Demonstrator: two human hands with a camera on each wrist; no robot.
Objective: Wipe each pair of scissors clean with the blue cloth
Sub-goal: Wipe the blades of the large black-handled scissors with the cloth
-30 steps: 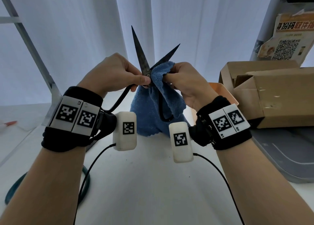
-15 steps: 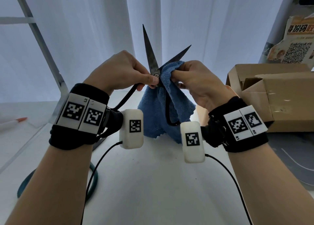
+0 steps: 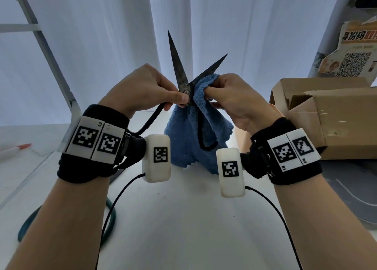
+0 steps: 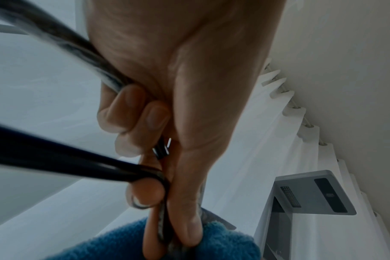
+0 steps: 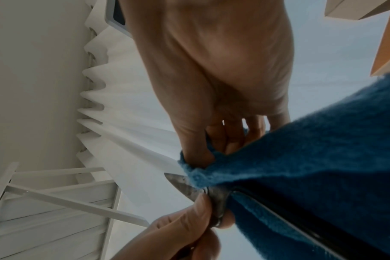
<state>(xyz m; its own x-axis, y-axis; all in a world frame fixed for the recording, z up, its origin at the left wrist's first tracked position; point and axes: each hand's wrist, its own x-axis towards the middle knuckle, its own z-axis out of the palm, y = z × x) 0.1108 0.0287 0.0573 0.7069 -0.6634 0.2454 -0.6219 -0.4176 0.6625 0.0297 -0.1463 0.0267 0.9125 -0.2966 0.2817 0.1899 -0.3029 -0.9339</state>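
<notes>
A pair of dark metal scissors (image 3: 179, 65) with black loop handles is held up in front of me, blades spread and pointing upward. My left hand (image 3: 142, 88) pinches them at the pivot, thumb on the screw; the left wrist view shows its fingers curled round a black handle (image 4: 56, 158). My right hand (image 3: 226, 94) grips the blue cloth (image 3: 204, 122) bunched round the base of the right blade (image 3: 212, 66). The rest of the cloth hangs down over the other handle. In the right wrist view the cloth (image 5: 301, 167) covers the blade (image 5: 180, 184) next to the pivot.
An open cardboard box (image 3: 330, 114) stands at the right on a grey tray (image 3: 350, 192). A white table (image 3: 183, 218) lies below, with a teal cable (image 3: 110, 214) at its left edge. White curtains (image 3: 102, 35) and a metal frame (image 3: 47, 45) fill the background.
Both hands and the scissors have kept the same pose. My right hand's cloth has slid slightly up from the pivot onto the right blade's base. The camera view has shifted a little.
</notes>
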